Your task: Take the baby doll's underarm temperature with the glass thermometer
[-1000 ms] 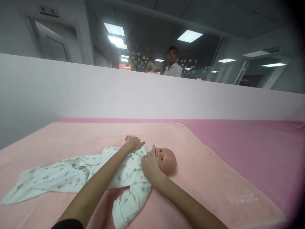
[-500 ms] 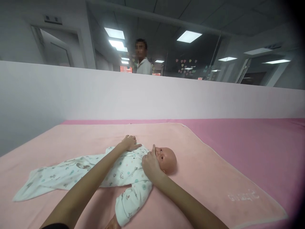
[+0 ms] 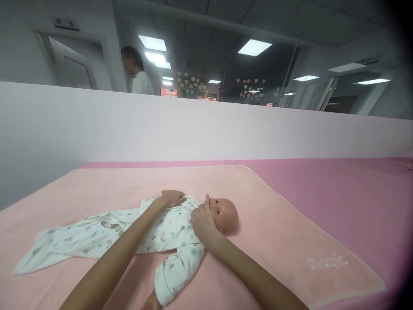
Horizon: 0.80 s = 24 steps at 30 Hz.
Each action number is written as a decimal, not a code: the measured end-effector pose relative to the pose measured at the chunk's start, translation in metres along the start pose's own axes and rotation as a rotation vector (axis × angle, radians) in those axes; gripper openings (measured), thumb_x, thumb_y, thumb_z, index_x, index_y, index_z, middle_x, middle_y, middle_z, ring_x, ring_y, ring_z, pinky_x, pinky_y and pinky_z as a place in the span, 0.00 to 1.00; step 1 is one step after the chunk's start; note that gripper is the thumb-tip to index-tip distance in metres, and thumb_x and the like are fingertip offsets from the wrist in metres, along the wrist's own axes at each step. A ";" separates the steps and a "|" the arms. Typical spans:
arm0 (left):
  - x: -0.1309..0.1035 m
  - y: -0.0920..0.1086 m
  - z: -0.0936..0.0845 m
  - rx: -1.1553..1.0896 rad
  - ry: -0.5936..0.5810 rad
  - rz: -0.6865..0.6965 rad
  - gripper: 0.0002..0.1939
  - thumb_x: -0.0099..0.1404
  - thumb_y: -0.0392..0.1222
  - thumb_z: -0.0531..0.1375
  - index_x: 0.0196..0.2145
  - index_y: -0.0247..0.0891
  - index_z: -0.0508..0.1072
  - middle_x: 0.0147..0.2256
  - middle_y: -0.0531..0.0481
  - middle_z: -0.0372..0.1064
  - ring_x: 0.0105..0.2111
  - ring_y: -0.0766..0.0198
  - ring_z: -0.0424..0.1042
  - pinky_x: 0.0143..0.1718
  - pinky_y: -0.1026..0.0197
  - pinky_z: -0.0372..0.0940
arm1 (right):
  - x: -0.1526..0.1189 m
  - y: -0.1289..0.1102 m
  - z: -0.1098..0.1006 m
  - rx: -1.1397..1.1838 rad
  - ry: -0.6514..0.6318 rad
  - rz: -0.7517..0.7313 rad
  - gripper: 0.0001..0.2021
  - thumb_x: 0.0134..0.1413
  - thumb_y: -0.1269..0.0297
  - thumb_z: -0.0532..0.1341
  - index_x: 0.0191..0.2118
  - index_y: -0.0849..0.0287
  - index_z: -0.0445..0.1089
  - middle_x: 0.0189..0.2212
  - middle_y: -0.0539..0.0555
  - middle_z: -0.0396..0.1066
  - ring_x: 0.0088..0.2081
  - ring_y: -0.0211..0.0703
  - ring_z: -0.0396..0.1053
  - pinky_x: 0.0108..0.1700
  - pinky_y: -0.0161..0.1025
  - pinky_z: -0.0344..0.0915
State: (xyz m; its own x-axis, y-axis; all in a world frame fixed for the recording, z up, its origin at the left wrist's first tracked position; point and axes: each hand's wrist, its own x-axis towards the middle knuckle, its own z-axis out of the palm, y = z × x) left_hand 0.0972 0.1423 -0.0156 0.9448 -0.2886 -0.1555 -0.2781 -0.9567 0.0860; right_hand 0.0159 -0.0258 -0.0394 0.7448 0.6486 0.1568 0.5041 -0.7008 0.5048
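Observation:
A baby doll (image 3: pixel 225 214) lies on its back, its head to the right. It wears a white patterned sleepsuit (image 3: pixel 167 232), whose lower part spreads flat to the left. My left hand (image 3: pixel 174 198) rests on the far side of the doll's chest, near its far sleeve, with the fingers laid out. A bit of the doll's far hand peeks out behind it. Curled at the doll's chin and collar is my right hand (image 3: pixel 204 221), one finger raised beside the mouth. Its other fingertips are hidden. The doll's near sleeve (image 3: pixel 179 275) reaches toward me.
A peach blanket (image 3: pixel 274 249) lies over a pink mat (image 3: pixel 338 193). Behind stands a low white wall (image 3: pixel 206 129) with glass above it, bearing heart-shaped stickers (image 3: pixel 193 84). Beyond the glass, a person (image 3: pixel 140 77) in a white top is at the left.
My left hand has moved slightly down and its fingers have come closer together, uncovering the doll's far hand. My right hand stays put. The person behind the glass has moved left.

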 end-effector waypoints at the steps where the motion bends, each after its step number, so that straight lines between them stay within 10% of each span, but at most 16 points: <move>1: -0.001 0.000 0.000 -0.010 -0.010 0.000 0.27 0.62 0.57 0.40 0.51 0.45 0.65 0.52 0.45 0.63 0.51 0.50 0.62 0.52 0.45 0.50 | 0.000 0.001 0.000 0.012 -0.003 -0.005 0.09 0.49 0.73 0.54 0.34 0.66 0.71 0.28 0.61 0.70 0.37 0.54 0.65 0.54 0.70 0.34; 9: -0.010 0.000 0.003 -0.120 -0.067 -0.007 0.38 0.59 0.65 0.38 0.60 0.40 0.52 0.60 0.45 0.48 0.59 0.52 0.48 0.57 0.50 0.43 | 0.003 0.008 -0.002 0.068 -0.022 -0.014 0.09 0.47 0.75 0.55 0.35 0.66 0.70 0.28 0.61 0.70 0.36 0.54 0.65 0.53 0.70 0.36; 16: -0.015 0.012 0.008 -0.141 0.001 -0.012 0.35 0.58 0.63 0.42 0.56 0.41 0.57 0.57 0.43 0.55 0.57 0.50 0.52 0.53 0.50 0.49 | 0.003 0.010 0.002 0.131 0.056 0.021 0.19 0.47 0.73 0.56 0.48 0.71 0.64 0.30 0.63 0.70 0.37 0.54 0.65 0.54 0.67 0.36; 24: -0.017 0.020 0.016 -0.150 0.130 -0.019 0.32 0.56 0.66 0.44 0.46 0.42 0.65 0.48 0.44 0.65 0.51 0.48 0.58 0.49 0.48 0.52 | 0.008 0.030 -0.004 0.351 0.090 0.023 0.10 0.48 0.77 0.52 0.32 0.62 0.69 0.26 0.56 0.70 0.35 0.46 0.66 0.59 0.57 0.33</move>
State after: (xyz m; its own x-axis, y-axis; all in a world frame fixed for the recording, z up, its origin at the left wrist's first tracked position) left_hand 0.0724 0.1271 -0.0267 0.9668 -0.2537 -0.0309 -0.2400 -0.9427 0.2316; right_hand 0.0349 -0.0407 -0.0200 0.7238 0.6444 0.2469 0.6189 -0.7644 0.1807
